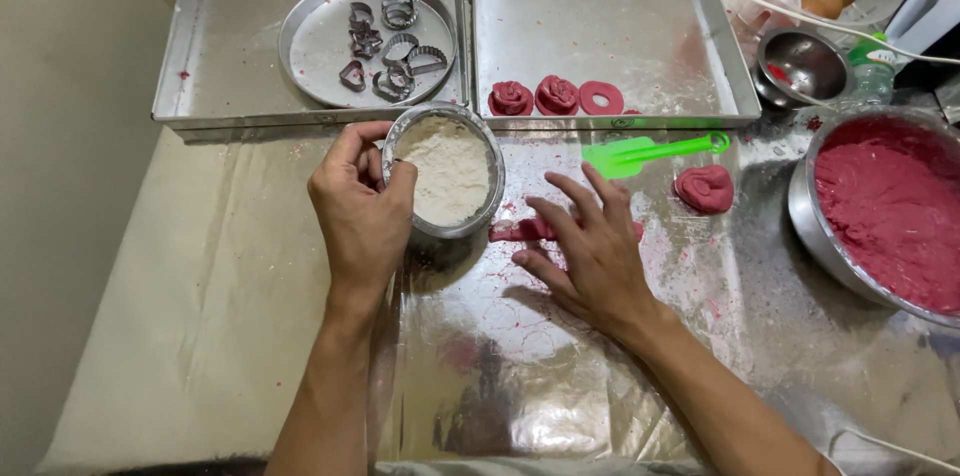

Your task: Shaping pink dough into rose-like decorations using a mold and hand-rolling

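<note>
My left hand (358,206) grips the rim of a small metal bowl of white flour (448,171) on the foil-covered work surface (520,376). My right hand (590,246) lies flat with fingers spread, pressing on a rolled strip of red dough (525,229). A lump of red dough (706,187) sits to the right of it. A green plastic spatula (650,150) lies just beyond my right hand.
Two metal trays sit at the back: the left tray (215,56) holds a round pan of cookie cutters (385,46), the right tray (700,46) has three shaped dough pieces (555,96). A large bowl of red dough (890,211) stands right, a small steel bowl (800,66) behind it.
</note>
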